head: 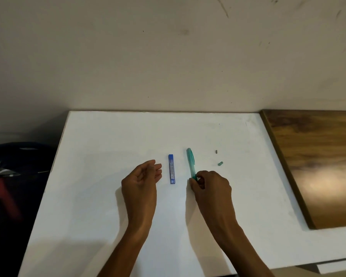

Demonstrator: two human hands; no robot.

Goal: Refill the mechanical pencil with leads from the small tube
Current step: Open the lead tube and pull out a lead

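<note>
A teal mechanical pencil (190, 161) lies on the white table (108, 136), pointing away from me. My right hand (210, 186) pinches its near end with fingertips. A flat blue lead tube (171, 168) lies just left of the pencil, parallel to it. My left hand (143, 178) rests on the table left of the tube, fingers loosely apart and holding nothing. To the right of the pencil lie two small loose parts: a teal cap (220, 163) and a tiny grey piece (216, 151).
A brown wooden board (318, 166) lies on the table's right side. A wall rises behind the table's far edge. Dark bags (12, 176) sit on the floor to the left of the table.
</note>
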